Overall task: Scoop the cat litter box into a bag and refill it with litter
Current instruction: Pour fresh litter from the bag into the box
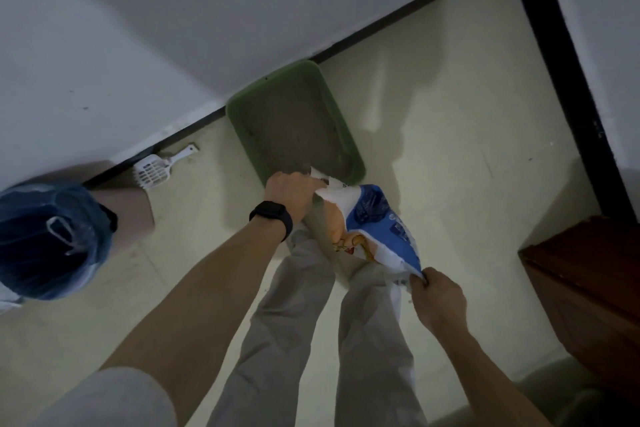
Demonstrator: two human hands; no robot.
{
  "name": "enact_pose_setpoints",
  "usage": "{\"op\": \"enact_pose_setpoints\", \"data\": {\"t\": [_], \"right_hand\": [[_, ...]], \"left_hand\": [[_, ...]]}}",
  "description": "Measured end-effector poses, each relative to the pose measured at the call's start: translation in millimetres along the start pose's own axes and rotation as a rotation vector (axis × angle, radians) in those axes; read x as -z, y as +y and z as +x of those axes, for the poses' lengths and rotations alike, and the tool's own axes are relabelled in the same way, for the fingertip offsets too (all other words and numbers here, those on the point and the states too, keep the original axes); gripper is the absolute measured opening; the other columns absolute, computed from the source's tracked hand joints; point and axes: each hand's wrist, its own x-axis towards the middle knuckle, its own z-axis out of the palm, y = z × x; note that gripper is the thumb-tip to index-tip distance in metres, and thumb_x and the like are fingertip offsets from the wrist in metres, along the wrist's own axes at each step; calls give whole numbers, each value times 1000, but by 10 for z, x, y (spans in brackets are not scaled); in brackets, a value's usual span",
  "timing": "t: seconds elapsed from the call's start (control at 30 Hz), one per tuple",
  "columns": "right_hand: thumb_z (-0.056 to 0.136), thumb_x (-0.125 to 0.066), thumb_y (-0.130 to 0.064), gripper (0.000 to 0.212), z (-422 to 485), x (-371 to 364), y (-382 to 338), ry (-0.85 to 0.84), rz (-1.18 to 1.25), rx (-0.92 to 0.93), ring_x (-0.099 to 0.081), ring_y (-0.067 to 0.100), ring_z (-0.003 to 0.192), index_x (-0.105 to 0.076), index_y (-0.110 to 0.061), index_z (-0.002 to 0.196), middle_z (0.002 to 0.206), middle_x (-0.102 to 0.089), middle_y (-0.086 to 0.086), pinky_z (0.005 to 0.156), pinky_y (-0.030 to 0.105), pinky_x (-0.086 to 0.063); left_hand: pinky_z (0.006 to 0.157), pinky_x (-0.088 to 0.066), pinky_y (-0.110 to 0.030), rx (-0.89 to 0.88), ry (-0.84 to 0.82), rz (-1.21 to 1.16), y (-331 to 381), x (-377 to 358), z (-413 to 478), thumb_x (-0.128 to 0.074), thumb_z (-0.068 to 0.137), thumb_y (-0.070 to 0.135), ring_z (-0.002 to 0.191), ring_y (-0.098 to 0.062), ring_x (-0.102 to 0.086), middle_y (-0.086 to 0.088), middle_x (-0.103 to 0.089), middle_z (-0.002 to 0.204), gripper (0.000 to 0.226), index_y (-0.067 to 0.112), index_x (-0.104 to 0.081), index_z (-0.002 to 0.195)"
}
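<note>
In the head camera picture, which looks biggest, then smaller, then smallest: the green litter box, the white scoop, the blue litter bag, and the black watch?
1. Green litter box
2. Blue litter bag, crumpled and nearer the camera, so the gap from the box is unsure
3. White scoop
4. Black watch

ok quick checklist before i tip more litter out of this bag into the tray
1. Bag mouth over the tray: ok, the litter bag's open end sits at the green litter tray's near rim.
2. Left hand grip at the mouth: ok.
3. Right hand grip on the bottom corner: ok.
4. Litter level: ok to add, the walls show above the litter.
5. Scoop out of the tray: ok, on the floor by the wall.
6. Clumps all removed: cannot tell.
</note>
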Motion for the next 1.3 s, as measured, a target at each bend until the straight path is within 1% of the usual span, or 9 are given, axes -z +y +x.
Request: {"op": "enact_pose_setpoints", "data": {"t": [0.2, 0.4, 0.53, 0.67, 0.77, 1.0, 1.1, 1.23, 1.3], "right_hand": [[97, -46, -31, 22, 115, -23, -415, 3, 6, 126, -55, 19, 66, -53, -17, 82, 80, -63, 4, 63, 30, -46], [98, -42, -31, 23, 175, 18, -768, -26, -99, 179, -55, 22, 72, -52, -18, 82, 83, -62, 7, 64, 30, -42], [100, -42, -30, 26, 207, 57, -949, -35, -97, 178, -52, 13, 62, -51, -18, 78, 70, -55, -2, 56, 25, -41], [100, -41, -30, 30, 155, 30, -1106, -68, -152, 202, -61, 24, 74, -45, -20, 72, 74, -57, 2, 79, 36, -50], [100, -42, -30, 27, 174, 60, -1163, -85, -185, 213, -63, 25, 77, -49, -17, 78, 80, -62, 5, 76, 33, -49], [99, -44, -29, 20, 128, -24, -1064, -117, -174, 191, -52, 13, 65, -50, -19, 83, 78, -58, 1, 58, 23, -40], [100, -43, -32, 17, 104, -52, -915, -138, -186, 159, -55, 13, 67, -49, -22, 88, 83, -60, 0, 60, 23, -42], [100, -40, -34, 27, 121, 17, -713, -145, -270, 110, -47, 8, 59, -58, -13, 99, 81, -56, -1, 47, 17, -30], [101, -39, -31, 26, 92, 41, -639, -119, -268, 92, -47, 7, 58, -58, -14, 95, 81, -59, 0, 46, 15, -31]], "left_hand": [[88, -45, -33, 121, 37, -67, -343, 127, 40, -41, 100, 20, 110, -26, -61, -2, -64, 125, 42, 39, -53, 136], [85, -46, -35, 171, 90, -98, -697, 260, 143, -40, 100, 20, 105, -26, -62, -4, -65, 122, 43, 39, -53, 137], [75, -43, -32, 195, 105, -133, -786, 261, 169, -40, 100, 21, 97, -25, -63, -4, -68, 113, 40, 38, -56, 134], [78, -42, -32, 222, 84, -176, -873, 207, 121, -41, 100, 23, 100, -27, -63, -6, -67, 114, 37, 34, -58, 131], [86, -43, -34, 257, 74, -185, -942, 187, 93, -42, 99, 22, 105, -27, -61, -6, -65, 121, 39, 32, -55, 135], [90, -43, -35, 258, 63, -213, -889, 4, 29, -42, 101, 22, 109, -26, -61, -6, -64, 126, 42, 33, -51, 140], [90, -44, -35, 219, 37, -200, -772, -41, 78, -42, 100, 24, 109, -26, -61, -4, -64, 125, 40, 34, -53, 137], [87, -43, -32, 126, 24, -164, -535, -90, 145, -41, 101, 26, 108, -24, -62, -3, -65, 122, 36, 32, -59, 132], [86, -42, -31, 81, 5, -171, -464, -104, 209, -41, 102, 30, 110, -23, -61, -1, -64, 124, 35, 34, -58, 132]]}}
